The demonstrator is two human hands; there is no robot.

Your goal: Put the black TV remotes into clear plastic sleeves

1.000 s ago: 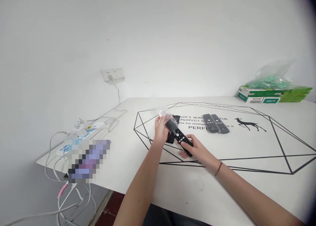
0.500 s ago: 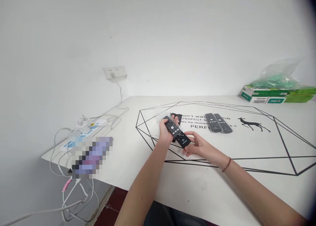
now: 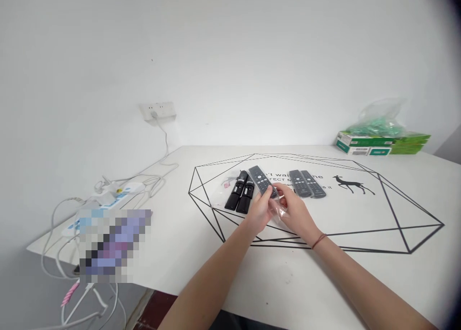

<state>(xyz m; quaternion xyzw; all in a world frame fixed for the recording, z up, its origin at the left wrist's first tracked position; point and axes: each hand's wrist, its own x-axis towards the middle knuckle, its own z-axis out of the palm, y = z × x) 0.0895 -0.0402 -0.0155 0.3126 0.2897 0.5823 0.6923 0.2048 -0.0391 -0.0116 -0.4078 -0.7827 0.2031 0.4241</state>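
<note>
Head view: two black remotes (image 3: 236, 193) lie on the tabletop (image 3: 180, 243); beside them the left hand (image 3: 260, 212), now shifted to the near end of the bagged remote (image 3: 260, 177), holds it; the right hand (image 3: 296, 209) pinches loose clear plastic (image 3: 278, 211), so that end seems the focus; rightward lie two wrapped remotes (image 3: 300, 183).

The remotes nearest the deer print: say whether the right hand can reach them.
Probably yes: the remotes lie just beyond the right hand, nothing between, though its fingers seem busy with a clear plastic sleeve.
</note>
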